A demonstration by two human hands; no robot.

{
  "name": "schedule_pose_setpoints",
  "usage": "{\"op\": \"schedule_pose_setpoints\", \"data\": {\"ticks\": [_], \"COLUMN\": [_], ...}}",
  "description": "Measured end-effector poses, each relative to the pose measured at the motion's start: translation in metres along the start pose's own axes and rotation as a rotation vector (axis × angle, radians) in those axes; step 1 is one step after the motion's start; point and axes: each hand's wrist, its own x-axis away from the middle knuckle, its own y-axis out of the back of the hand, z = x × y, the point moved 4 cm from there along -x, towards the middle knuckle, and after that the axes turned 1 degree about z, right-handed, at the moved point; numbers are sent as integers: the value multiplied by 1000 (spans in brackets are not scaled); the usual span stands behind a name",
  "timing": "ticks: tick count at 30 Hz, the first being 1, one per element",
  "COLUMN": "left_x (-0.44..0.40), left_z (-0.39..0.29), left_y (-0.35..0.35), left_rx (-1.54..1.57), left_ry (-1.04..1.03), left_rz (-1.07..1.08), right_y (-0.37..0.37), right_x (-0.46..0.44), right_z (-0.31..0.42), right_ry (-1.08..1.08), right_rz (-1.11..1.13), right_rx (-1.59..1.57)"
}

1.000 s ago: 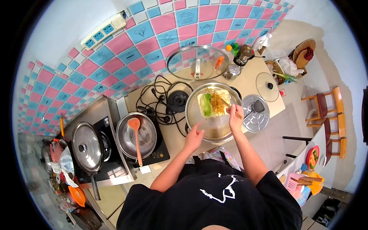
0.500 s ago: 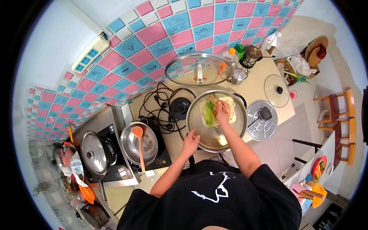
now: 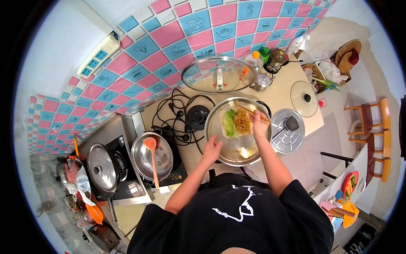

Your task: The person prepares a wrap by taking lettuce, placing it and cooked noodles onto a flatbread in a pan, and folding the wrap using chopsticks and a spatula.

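Observation:
A wide round steel pan [image 3: 230, 154] holds a pale flat sheet of food. Green lettuce [image 3: 229, 123] lies on the sheet's left part, and brown shreds [image 3: 242, 122] lie to its right. My right hand [image 3: 259, 123] is closed on a pair of chopsticks [image 3: 250, 111], whose tips are over the shreds. My left hand [image 3: 212, 147] is at the pan's lower left rim, with nothing visible in it and its fingers apart.
Left of the pan are a black round base [image 3: 198, 117], tangled cables [image 3: 165, 118] and a steel bowl [image 3: 142, 162] holding an orange spoon [image 3: 153, 163]. A glass lid [image 3: 198, 78] stands behind; a perforated steel plate [image 3: 289, 143] with a dark ladle lies right.
My right hand moved left over the food, then back right, uncovering the shreds and chopsticks. Compared with a second ago, the whole view has shifted slightly. My left hand stayed near the rim.

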Motion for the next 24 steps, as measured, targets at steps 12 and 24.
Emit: {"op": "schedule_pose_setpoints", "data": {"ticks": [12,24], "left_x": [-3,0], "left_z": [-2,-7], "left_y": [-19,-27], "left_rx": [-15,-22], "left_ry": [-76,-87], "left_rz": [55,57], "right_y": [29,-12], "right_x": [71,35], "right_z": [40,9], "right_ry": [18,3], "right_rz": [119,199], "right_rx": [20,158]}}
